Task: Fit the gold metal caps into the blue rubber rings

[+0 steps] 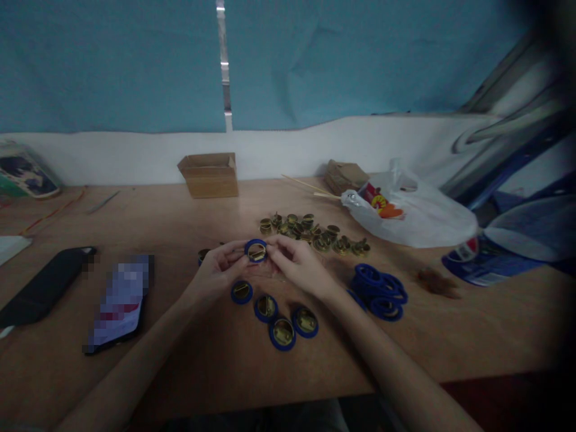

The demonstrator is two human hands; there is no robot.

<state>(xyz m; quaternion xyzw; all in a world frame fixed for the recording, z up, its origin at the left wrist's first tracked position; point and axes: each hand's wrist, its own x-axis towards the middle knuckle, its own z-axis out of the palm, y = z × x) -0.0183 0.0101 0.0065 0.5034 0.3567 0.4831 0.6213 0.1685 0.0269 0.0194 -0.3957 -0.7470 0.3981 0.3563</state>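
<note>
We hold a badge (257,252), a blue rim around a brass middle, above the desk (202,372) between our two hands. Our left hand (221,264) pinches the badge's left edge between thumb and fingers, and our right hand (296,262) has its thumb and fingertips drawn together at the opposite edge. Nearer to us than the badge, four more pieces (282,334) lie flat, each with a brass disc inside a blue rim. Beyond the badge and to its right sits a loose cluster of brass discs (322,242), several of them tilted. Right of the badge, past our right wrist, blue rings (387,288) lie heaped. Well to the left of the badge lies a phone (120,300) with its screen lit, and farther left a dark case (47,288). Behind the badge and slightly left stands a box (213,183); behind it and well right rests a white bag (432,219), with thin sticks (306,187) touching it.
</note>
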